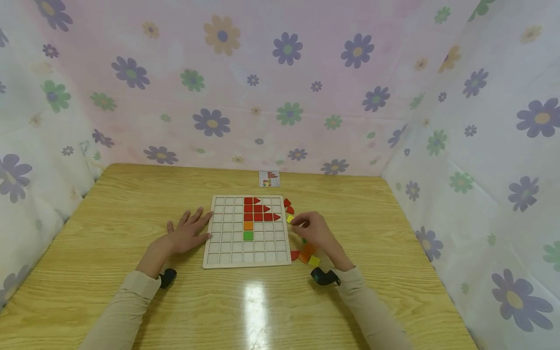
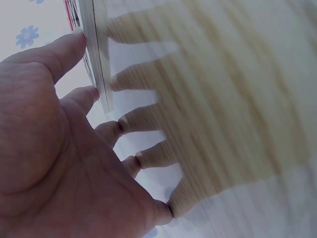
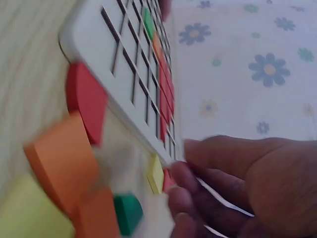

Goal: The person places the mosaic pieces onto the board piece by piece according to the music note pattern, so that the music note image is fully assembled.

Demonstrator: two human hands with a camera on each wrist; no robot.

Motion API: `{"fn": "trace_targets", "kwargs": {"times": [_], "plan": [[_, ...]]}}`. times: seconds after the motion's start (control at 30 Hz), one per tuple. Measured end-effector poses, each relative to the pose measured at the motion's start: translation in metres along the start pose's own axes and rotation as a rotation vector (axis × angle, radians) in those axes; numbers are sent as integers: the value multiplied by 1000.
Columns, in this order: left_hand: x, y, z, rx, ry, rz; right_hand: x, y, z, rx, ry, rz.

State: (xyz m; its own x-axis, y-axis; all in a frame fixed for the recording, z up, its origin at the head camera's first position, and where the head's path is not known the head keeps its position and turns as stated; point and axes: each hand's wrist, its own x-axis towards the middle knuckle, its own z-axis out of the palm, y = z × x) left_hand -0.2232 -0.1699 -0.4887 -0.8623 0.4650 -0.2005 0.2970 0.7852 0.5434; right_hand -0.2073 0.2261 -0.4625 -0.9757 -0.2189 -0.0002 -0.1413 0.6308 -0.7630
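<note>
A white square grid board (image 1: 223, 245) lies on the table. In its cells sit rows of red squares (image 1: 248, 209) ending in red triangles, with an orange square (image 1: 248, 226) and a green square (image 1: 248, 236) below. My left hand (image 1: 185, 236) is spread flat, its thumb and index tips at the board's left edge (image 2: 97, 59). My right hand (image 1: 316, 231) is at the right side, fingers curled, tips right at a small yellow square (image 3: 155, 174). I cannot tell whether they pinch it. Two red pieces (image 1: 287, 202) lie just beyond.
Nearer to me, right of the board, are loose pieces: a red one with a curved edge (image 3: 85, 101), orange blocks (image 3: 64, 158), a green one (image 3: 128, 213) and a yellow square (image 1: 314, 261). A small printed pattern card (image 1: 269, 179) lies behind the board. Flowered cloth (image 1: 245, 97) surrounds the table.
</note>
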Motion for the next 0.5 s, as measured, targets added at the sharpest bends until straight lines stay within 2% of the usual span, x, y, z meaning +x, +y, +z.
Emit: {"fn": "trace_targets", "kwargs": {"times": [0.13,0.27,0.4,0.5], "plan": [[-3,6,-5,-12,-5,3,-4,11,-21,-73,-130,17],[-5,12,-8,-6,-7,2,-10,23,-37,-84,-235,26],[-5,14,-8,9,-5,-1,-16,29,-46,-78,-300,31],[-4,13,-8,10,-6,-8,-18,31,-48,-87,-317,47]]}}
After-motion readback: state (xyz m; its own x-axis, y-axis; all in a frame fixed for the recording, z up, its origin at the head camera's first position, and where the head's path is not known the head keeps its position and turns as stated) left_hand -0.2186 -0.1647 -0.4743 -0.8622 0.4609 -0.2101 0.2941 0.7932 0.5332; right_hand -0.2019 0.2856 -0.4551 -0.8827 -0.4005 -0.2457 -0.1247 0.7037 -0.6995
